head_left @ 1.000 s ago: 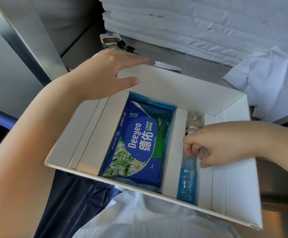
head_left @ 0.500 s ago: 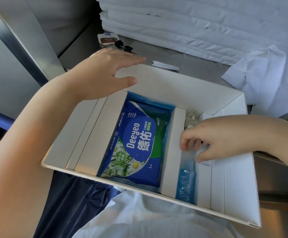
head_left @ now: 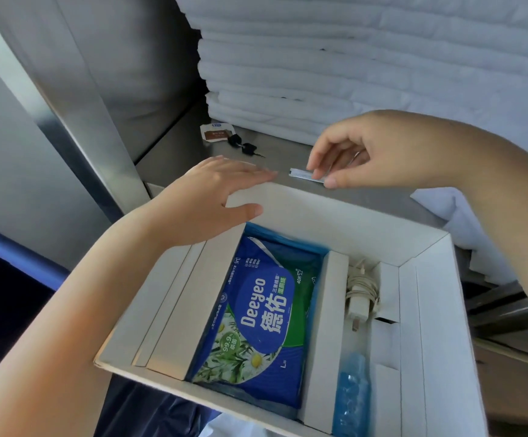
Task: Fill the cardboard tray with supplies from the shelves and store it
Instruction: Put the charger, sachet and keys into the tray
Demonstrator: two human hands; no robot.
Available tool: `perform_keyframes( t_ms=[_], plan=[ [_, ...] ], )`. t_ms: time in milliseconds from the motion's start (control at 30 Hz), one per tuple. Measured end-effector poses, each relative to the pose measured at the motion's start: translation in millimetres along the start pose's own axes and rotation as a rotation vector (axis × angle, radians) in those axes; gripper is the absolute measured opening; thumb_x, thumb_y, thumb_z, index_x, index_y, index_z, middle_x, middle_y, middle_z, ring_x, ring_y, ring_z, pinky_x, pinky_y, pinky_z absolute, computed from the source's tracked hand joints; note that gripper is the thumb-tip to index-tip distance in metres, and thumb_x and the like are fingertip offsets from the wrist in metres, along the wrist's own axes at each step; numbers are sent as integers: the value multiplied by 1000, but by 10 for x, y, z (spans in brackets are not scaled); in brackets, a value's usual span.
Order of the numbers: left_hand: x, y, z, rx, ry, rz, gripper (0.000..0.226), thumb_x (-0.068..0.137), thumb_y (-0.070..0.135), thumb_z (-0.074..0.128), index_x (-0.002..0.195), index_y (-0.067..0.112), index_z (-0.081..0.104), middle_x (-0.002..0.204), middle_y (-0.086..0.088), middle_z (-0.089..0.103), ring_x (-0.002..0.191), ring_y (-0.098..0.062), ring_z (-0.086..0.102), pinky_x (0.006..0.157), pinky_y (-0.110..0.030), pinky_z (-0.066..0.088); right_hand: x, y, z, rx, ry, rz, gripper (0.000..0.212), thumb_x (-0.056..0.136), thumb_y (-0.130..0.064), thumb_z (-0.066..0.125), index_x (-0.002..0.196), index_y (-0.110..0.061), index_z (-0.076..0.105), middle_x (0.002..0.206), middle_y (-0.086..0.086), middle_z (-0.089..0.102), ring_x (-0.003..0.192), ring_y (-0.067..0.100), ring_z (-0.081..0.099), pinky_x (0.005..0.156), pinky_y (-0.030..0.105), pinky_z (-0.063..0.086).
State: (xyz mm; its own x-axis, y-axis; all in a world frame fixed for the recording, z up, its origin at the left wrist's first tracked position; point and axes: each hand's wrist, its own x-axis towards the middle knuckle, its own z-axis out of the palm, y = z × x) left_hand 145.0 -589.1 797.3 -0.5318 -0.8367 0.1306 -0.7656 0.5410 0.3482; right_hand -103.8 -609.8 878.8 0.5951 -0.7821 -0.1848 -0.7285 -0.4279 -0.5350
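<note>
A tall stack of folded white towels [head_left: 351,74] fills the back. Near its lower left corner lies a bunch of small black keys [head_left: 243,147], just beside a small brown-and-white packet [head_left: 216,134]. A crumpled white cloth [head_left: 442,212] lies at the right. A shiny steel upright [head_left: 76,121] slants down the left.

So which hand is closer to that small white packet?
Right. The right hand pinches the packet; the left hand rests on the tray rim, left of it.
</note>
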Motion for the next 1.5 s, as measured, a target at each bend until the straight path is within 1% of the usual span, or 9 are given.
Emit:
perform_keyframes(
  t_ms=[233,467,600,800,1000,1100,1233,1400,1500],
  plan=[
    [-8,15,-12,-2,29,5,51,93,39,52,142,35,39,146,13,42,132,1,28,99,3,-9,785,67,72,-166,89,-14,22,84,-22,68,104,-31,64,105,-16,65,92,-1,61,80,17,45],
    [-43,43,-28,-20,31,-21,50,93,40,51,142,37,40,142,14,47,129,-1,34,102,-2,-2,1441,280,340,-120,-30,-70,42,85,-14,68,126,-20,58,127,-7,60,105,8,59,92,25,47],
    [-39,49,-41,-30,31,-32,49,93,38,53,141,37,42,141,17,47,129,3,32,105,-5,3,1593,367,480,-109,-34,-126,42,87,-12,63,127,-24,58,129,-7,59,110,2,53,82,7,40],
    [3,43,-34,-15,9,-56,48,93,40,51,140,41,40,140,22,45,127,6,29,103,-5,2,1629,467,588,-212,-40,-147,36,87,-25,62,123,-27,62,128,-8,61,112,10,56,93,35,48],
    [13,27,-20,-10,-9,-63,48,94,42,49,141,43,38,141,22,43,128,7,29,107,-10,8,1651,640,538,-283,89,-99,27,77,-43,71,100,-30,68,109,-8,66,88,10,56,67,26,44],
    [11,28,-17,-9,-16,-70,49,94,42,48,142,43,37,142,22,43,129,6,30,111,-18,14,1672,694,559,-214,164,-72,34,71,-45,76,97,-27,63,102,-10,66,91,11,60,76,30,49],
    [7,39,-30,-10,-17,-69,49,94,42,48,142,43,37,141,22,44,127,5,32,112,-23,18,1692,696,632,-149,131,-58,56,67,-35,80,117,-23,57,114,-6,62,102,11,58,88,34,49],
    [6,36,-29,-17,-17,-68,49,94,42,48,142,42,37,142,23,43,130,3,32,113,-24,17,1676,712,616,-34,94,-64,61,66,-18,80,122,-23,56,119,-8,57,104,6,54,87,25,47],
    [12,29,-23,-10,-25,-69,50,94,43,47,142,43,35,142,24,43,130,3,32,114,-25,18,1652,737,584,-43,102,-59,62,68,-19,80,124,-22,55,116,-9,55,102,5,53,85,23,45]
  ],
)
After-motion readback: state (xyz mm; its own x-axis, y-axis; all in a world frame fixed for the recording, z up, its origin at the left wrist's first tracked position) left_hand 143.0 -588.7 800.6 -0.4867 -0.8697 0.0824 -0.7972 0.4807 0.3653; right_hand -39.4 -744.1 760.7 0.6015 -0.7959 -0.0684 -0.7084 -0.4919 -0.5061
